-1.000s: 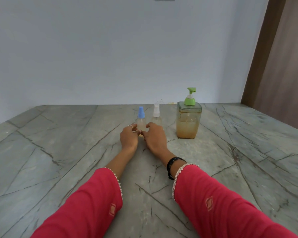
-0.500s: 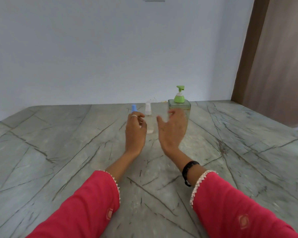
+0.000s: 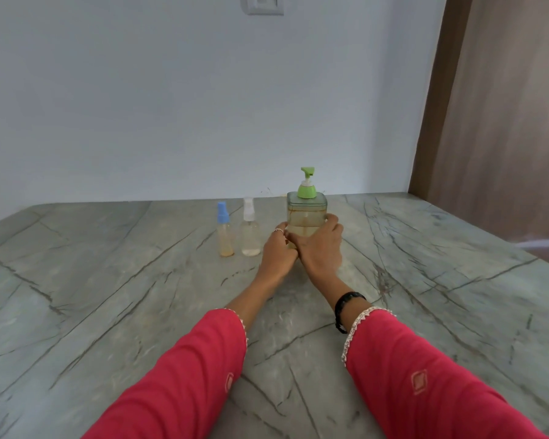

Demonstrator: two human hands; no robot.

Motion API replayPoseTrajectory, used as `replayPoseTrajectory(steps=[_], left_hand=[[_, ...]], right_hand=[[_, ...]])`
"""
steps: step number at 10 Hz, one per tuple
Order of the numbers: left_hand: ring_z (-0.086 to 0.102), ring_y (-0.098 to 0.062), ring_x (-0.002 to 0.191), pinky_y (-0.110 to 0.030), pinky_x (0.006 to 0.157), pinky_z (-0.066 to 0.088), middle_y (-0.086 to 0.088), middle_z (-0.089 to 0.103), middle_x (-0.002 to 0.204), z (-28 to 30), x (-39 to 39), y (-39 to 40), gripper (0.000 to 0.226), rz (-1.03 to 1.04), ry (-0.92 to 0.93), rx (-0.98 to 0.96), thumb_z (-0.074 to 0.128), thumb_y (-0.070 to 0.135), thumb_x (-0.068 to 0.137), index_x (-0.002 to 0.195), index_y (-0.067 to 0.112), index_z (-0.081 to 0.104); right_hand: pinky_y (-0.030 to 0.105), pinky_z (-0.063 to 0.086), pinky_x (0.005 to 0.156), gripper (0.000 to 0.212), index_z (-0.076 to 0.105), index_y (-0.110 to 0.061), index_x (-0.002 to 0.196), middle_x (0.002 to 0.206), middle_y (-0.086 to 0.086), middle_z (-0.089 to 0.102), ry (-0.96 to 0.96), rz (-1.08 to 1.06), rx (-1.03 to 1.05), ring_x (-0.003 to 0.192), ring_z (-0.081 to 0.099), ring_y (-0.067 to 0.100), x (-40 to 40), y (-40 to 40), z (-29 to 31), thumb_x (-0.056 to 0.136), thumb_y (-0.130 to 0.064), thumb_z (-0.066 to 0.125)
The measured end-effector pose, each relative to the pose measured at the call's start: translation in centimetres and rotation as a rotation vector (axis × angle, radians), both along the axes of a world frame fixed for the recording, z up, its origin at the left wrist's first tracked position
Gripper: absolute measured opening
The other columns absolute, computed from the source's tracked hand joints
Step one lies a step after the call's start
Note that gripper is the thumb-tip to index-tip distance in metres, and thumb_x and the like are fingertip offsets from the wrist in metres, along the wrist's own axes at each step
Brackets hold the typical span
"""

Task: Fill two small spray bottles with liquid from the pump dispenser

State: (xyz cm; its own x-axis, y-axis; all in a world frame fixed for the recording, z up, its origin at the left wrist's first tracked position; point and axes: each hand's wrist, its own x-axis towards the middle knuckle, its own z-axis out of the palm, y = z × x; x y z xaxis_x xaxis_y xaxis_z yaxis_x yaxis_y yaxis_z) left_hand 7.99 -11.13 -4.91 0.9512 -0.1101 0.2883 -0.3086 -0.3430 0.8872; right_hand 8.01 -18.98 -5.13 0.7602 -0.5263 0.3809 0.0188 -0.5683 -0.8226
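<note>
A square clear pump dispenser (image 3: 306, 213) with a green pump head holds yellowish liquid and stands on the stone table (image 3: 108, 280). My left hand (image 3: 278, 251) and my right hand (image 3: 320, 245) grip its lower body from both sides. To its left stand two small clear spray bottles, side by side and upright. The spray bottle with a blue cap (image 3: 225, 231) is the farther left, the spray bottle with a white cap (image 3: 250, 229) is nearer the dispenser. Both have a little yellowish liquid at the bottom and nothing touches them.
A pale wall rises behind the table, with a switch plate (image 3: 262, 4) at the top. A brown wooden door or panel (image 3: 504, 106) stands at the right, past the table's far right corner.
Both hands left the blue-capped spray bottle, lifted, then moved right and closed around the pump dispenser. The camera view shifted, so the bottles now show apart from my hands.
</note>
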Motion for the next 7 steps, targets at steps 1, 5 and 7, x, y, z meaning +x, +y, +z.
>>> replayPoseTrajectory(steps=[1,5,7], left_hand=[[0.05,-0.021,0.122,-0.035,0.1,0.045,-0.008,0.051,0.133,-0.2,0.3,-1.2,0.061,-0.01,0.006,-0.006,0.05,-0.008,0.084,0.14,0.01,0.035],[0.051,-0.008,0.095,0.004,0.06,0.037,0.003,0.053,0.104,0.1,0.2,-5.4,0.049,-0.052,-0.077,-0.005,0.045,-0.016,0.081,0.124,0.007,0.048],[0.052,-0.02,0.108,-0.003,0.066,0.036,-0.006,0.055,0.116,1.2,-1.0,-4.7,0.044,-0.033,-0.08,0.066,0.047,-0.01,0.085,0.128,0.003,0.046]], right_hand=[[0.042,0.048,0.083,0.081,0.032,-0.01,0.132,0.129,0.01,0.042,-0.024,-0.021,-0.008,0.12,0.045,0.028,0.2,-1.0,-0.2,0.073,-0.041,0.078],[0.042,0.048,0.085,0.085,0.031,-0.008,0.132,0.129,0.013,0.041,-0.004,-0.042,-0.029,0.118,0.045,0.031,0.7,-5.0,-0.2,0.072,-0.044,0.078],[0.037,0.045,0.089,0.087,0.029,-0.005,0.138,0.133,0.013,0.037,-0.039,-0.106,-0.071,0.123,0.038,0.029,-0.8,-4.8,0.1,0.075,-0.042,0.076]])
